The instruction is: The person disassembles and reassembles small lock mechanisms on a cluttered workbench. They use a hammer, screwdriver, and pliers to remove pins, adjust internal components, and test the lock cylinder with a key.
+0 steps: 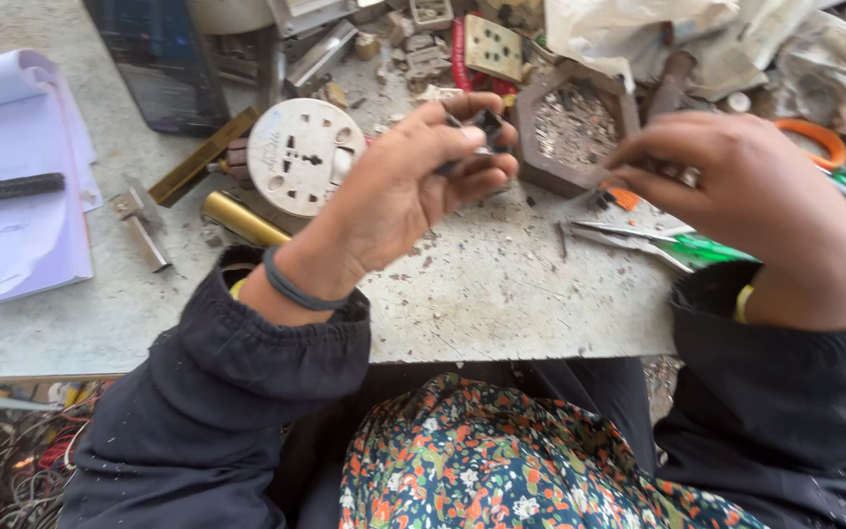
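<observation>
Left hand (413,186): fingers curled, pinching a small dark part (487,127).
Right hand (736,196): fingers bunched; grip hidden, cannot tell.
Just beyond: hexagonal tray (540,171).

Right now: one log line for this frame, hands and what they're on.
left hand: pinches small dark part | right hand: fingers at small item, unclear | near: hexagonal tray, round white socket | surface: workbench
</observation>
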